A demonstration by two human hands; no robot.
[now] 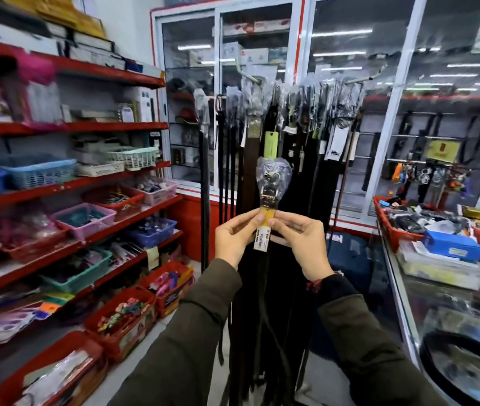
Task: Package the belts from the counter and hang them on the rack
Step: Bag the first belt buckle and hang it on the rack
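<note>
I hold a dark belt upright in front of the rack. Its buckle end is wrapped in a clear plastic bag, and a yellow and white tag sits just below the bag. My left hand pinches the tag from the left. My right hand pinches the same spot from the right. The strap hangs down between my sleeves. Behind it the rack carries several bagged belts hanging in a row.
Red shelves with baskets of small goods line the left side. Red crates stand on the floor below them. A glass counter on the right holds a red tray of items and a coiled black belt. Glass cabinets stand behind the rack.
</note>
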